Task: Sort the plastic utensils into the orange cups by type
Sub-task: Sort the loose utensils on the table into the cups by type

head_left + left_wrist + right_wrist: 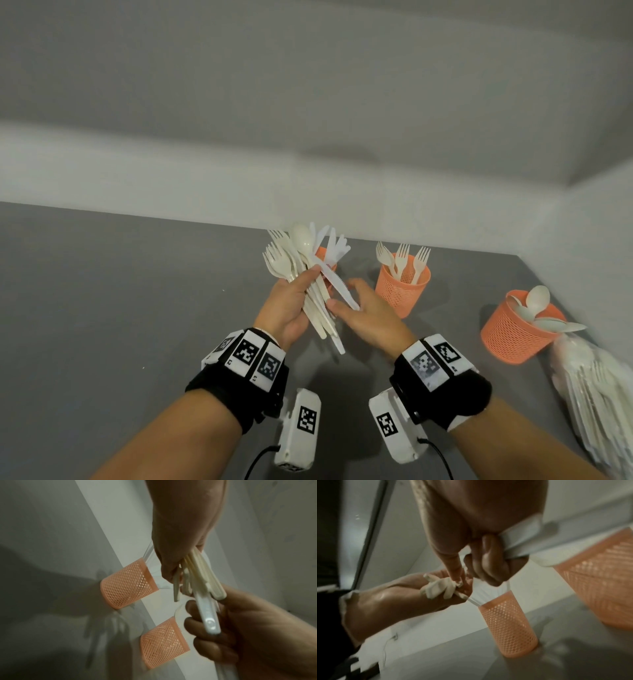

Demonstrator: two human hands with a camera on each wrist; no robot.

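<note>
Head view: the left hand [291, 308] has its grip around a bundle of utensils [301, 263] above the grey table [102, 308]; the right hand [370, 315] pinches a white knife [337, 286]. Forks fill the middle orange cup [400, 287], spoons the right cup [513, 332].

Left wrist view: the knife handle [208, 616] lies in the right fingers [202, 628].

Right wrist view: the grip looks clenched on the knife; blurred.

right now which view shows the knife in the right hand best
The head view: the white knife shows its serrated blade, pinched by the right hand. The left wrist view shows only its handle; the right wrist view a blurred strip.
</note>
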